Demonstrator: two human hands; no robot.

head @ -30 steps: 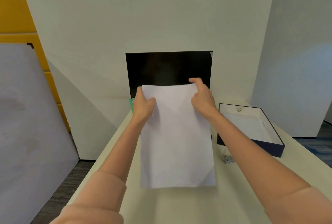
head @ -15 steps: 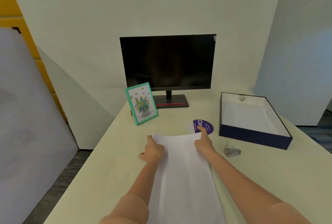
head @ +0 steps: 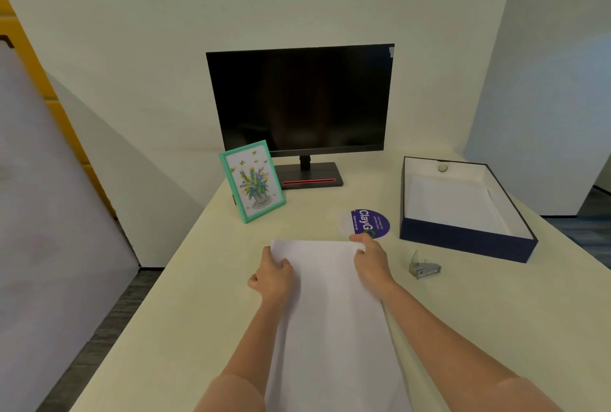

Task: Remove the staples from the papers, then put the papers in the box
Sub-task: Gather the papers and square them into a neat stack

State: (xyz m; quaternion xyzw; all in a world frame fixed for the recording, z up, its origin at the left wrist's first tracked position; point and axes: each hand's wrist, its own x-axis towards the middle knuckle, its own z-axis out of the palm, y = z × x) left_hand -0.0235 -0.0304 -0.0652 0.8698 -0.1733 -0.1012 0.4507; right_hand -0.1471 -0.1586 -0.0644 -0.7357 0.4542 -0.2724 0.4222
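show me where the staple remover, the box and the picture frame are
staple remover (head: 424, 267), head view, on its metal body
box (head: 463, 241), head view, on its dark blue front wall
picture frame (head: 252, 181), head view, on the flower picture inside the green border

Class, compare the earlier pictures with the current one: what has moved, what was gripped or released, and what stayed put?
The papers, held upright before the monitor a second ago, were lowered flat onto the table. The left hand and right hand keep their grip on the top corners. The box and staple remover stayed put.
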